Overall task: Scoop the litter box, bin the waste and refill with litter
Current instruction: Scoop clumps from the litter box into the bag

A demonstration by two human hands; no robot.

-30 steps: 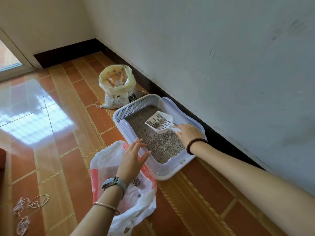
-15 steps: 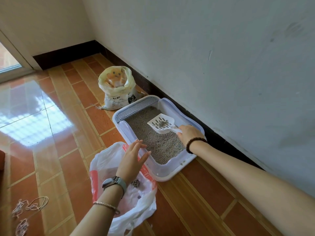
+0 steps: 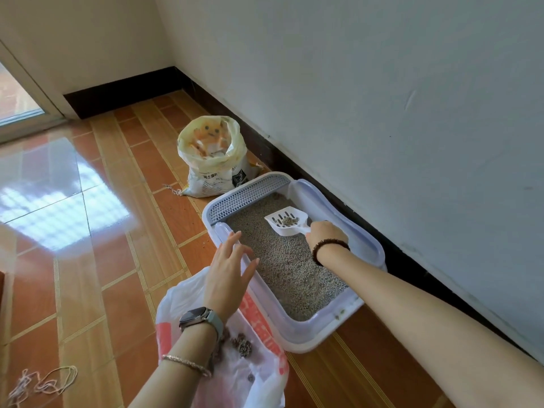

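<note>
Litter box [image 3: 294, 343] of grey litter lies mid-frame along the wall. I see my right hand [image 3: 325, 234] gripping a white slotted scoop [image 3: 287, 222] with a few clumps, just above the litter. My left hand [image 3: 228, 275], fingers spread and holding nothing, is over the box's left rim, above a plastic bag [image 3: 256, 387] at lower centre. A litter sack [image 3: 212, 160] stands beyond.

Pale plaster wall [image 3: 382, 98] fills the right of the frame, dark skirting [image 3: 123, 94] running along its foot into the corner. Orange-brown tiled floor [image 3: 117, 290], glossy, daylight glare [image 3: 59, 210] at mid-left, and a glass door [image 3: 14, 98] at the upper left edge
</note>
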